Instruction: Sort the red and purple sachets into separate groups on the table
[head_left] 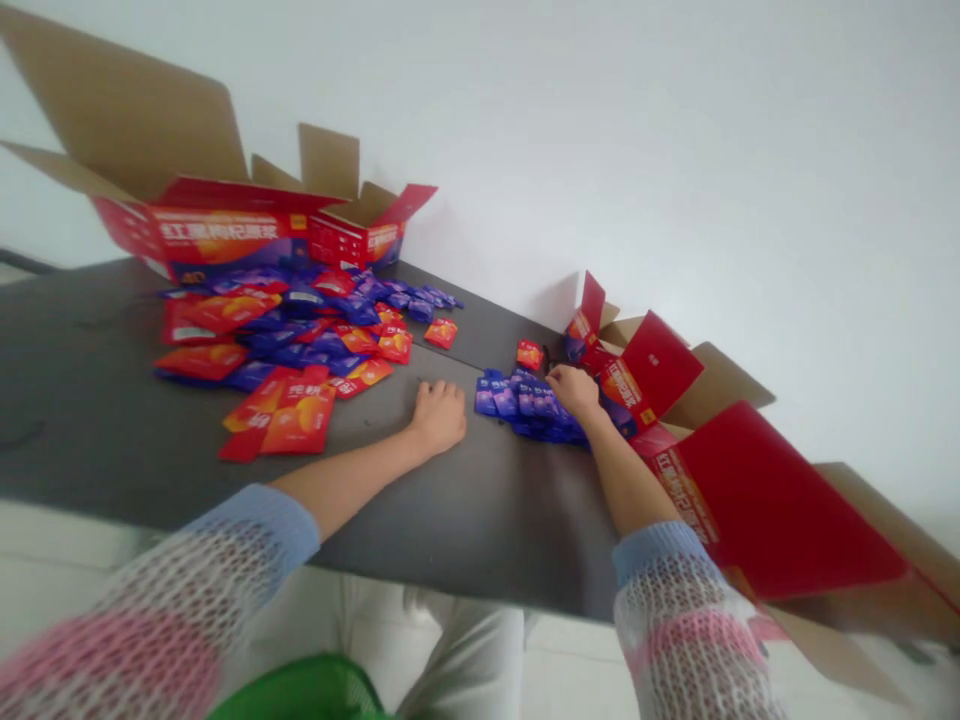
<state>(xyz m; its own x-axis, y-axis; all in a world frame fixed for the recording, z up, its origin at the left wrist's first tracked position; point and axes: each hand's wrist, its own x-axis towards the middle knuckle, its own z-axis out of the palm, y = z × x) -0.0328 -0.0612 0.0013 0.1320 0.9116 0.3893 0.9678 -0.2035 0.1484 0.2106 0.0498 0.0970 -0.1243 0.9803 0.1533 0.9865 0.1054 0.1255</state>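
Note:
My left hand [440, 416] rests on the dark table with its fingers curled in, and no object shows in it. To its right lies a heap of purple sachets [525, 398], partly overlapping in rows. My right hand [576, 390] is at the right side of this heap, fingers bent and closed by its far edge. What those fingers hold, if anything, is hidden. Just beyond the heap lies a single red-orange sachet [529, 354]. Another red-orange sachet [441, 333] lies farther off, beyond my left hand.
A large mixed pile of red and purple sachets [300, 402] spreads over the table's left. Behind it stand a large open carton [225, 238] and a smaller open carton [382, 240]. Open red cartons [634, 385] line the right side, their flaps [780, 510] spread wide. A white wall [600, 150] borders the back.

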